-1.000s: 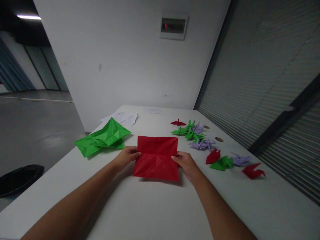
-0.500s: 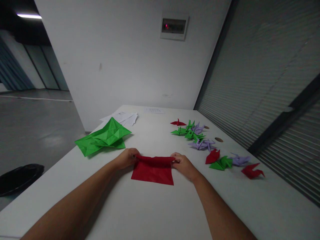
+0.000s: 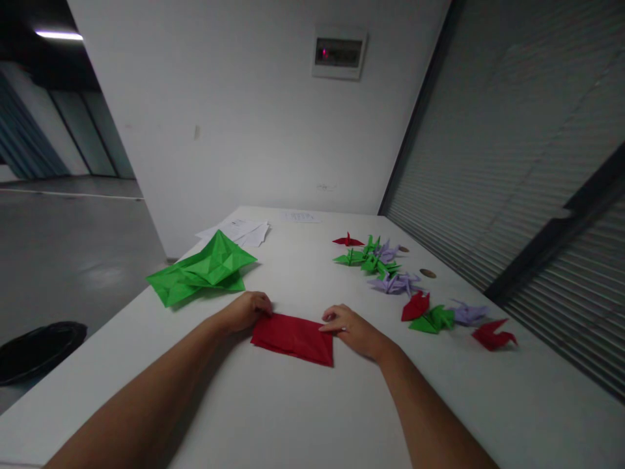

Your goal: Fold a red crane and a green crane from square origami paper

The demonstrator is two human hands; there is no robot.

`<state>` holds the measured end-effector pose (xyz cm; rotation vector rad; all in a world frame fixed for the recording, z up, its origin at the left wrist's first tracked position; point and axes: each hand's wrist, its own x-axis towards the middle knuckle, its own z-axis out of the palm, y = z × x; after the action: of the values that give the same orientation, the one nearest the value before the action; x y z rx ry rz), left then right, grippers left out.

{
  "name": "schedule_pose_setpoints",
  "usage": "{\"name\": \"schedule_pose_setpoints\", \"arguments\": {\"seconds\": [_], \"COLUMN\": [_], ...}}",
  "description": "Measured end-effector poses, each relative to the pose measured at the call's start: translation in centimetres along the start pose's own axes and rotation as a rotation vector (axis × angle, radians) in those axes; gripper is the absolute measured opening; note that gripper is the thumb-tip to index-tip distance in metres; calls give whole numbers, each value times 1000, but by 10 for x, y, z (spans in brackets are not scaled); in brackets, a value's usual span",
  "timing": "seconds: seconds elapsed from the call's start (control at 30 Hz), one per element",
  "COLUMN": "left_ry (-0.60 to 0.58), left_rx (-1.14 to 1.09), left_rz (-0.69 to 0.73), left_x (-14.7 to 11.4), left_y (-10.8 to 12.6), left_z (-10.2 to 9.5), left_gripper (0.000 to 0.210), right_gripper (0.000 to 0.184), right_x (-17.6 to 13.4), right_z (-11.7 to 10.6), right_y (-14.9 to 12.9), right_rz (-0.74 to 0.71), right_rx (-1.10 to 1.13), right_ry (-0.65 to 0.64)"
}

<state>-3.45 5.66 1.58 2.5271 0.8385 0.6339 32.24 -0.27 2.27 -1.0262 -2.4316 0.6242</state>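
Observation:
A sheet of red paper (image 3: pixel 291 340), folded over into a narrow rectangle, lies on the table slightly askew, its right end nearer to me. My left hand (image 3: pixel 248 310) is closed at its far left corner, fingers curled down onto the edge; the fingertips are partly hidden. At the far right corner, my right hand (image 3: pixel 349 327) holds the paper, with one digit lying across the red surface and another bent just beyond the edge.
Green folded sheets (image 3: pixel 209 267) lie at the left, before white papers (image 3: pixel 244 231). Along the right are several paper cranes: green (image 3: pixel 375 264), purple (image 3: pixel 395 282) and red (image 3: pixel 493 335). A black bin (image 3: pixel 41 352) stands on the floor left of the white table (image 3: pixel 293 417).
The red paper's raised far edge has come down toward me, so the sheet now lies flatter and narrower. My right hand has shifted slightly left, its fingers loosened from their pinch.

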Motion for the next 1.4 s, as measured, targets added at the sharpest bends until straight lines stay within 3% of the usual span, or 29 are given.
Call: {"name": "schedule_pose_setpoints", "arguments": {"seconds": [0.1,0.2,0.27,0.4,0.47,0.6,0.77,0.83,0.93,1.03,1.4], "left_ry": [37,282,344,12,-99,-127,-109,-107,-120,-146,-272], "left_rx": [58,115,46,99,139,162,177,184,204,253,337], "left_rz": [30,25,57,183,211,163,94,49,2,-24,-143], "left_x": [0,4,8,15,17,18,15,14,13,12,2], "left_y": [-1,12,32,76,87,80,66,65,64,60,47], "left_z": [-4,-8,-7,10,24,44,50,52,56,58,38], "left_gripper": [38,39,36,30,29,31,48,57,61,60,80], "right_gripper": [41,42,43,42,42,36,35,45,73,85,94], "right_x": [1,2,2,0,0,-1,4,7,10,11,0], "right_z": [0,0,0,0,-2,-4,2,10,22,31,26], "right_y": [-2,-4,-4,-5,-5,-10,-25,-32,-39,-41,-22], "right_rz": [7,4,2,4,6,53,64,58,44,65,187], "right_rx": [-50,-79,-93,-110,-109,-93,-69,-110,-172,-245,-317], "right_ry": [-23,-30,-34,-21,-7,126,264,200,8,-139,-221]}}
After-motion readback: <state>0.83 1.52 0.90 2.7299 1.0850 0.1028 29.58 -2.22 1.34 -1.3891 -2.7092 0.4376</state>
